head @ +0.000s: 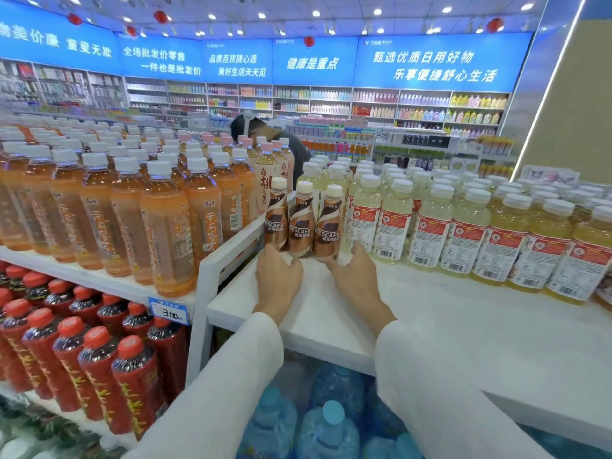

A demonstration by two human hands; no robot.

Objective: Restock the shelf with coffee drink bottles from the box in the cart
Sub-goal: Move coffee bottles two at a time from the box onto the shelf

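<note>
three coffee bottles point(300, 221) stand at the shelf's point(430, 313) back-left corner, left hand point(277, 276) and right hand point(356, 276) fingers wrapped round the outer two, most of the shelf unfilled.

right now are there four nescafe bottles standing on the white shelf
No, only three Nescafe bottles stand on the white shelf, between the left hand and right hand.

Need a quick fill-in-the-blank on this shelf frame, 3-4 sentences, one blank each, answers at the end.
1. ____ Nescafe coffee bottles stand in a row on the white shelf.
2. The left hand and right hand touch the row at its ____.
3. The bottles with red-and-white labels to the right of the coffee hold ____ liquid.
4. The bottles on the lower shelf at left have ____ caps.

Missing words: three; base; pale yellow; red
</note>
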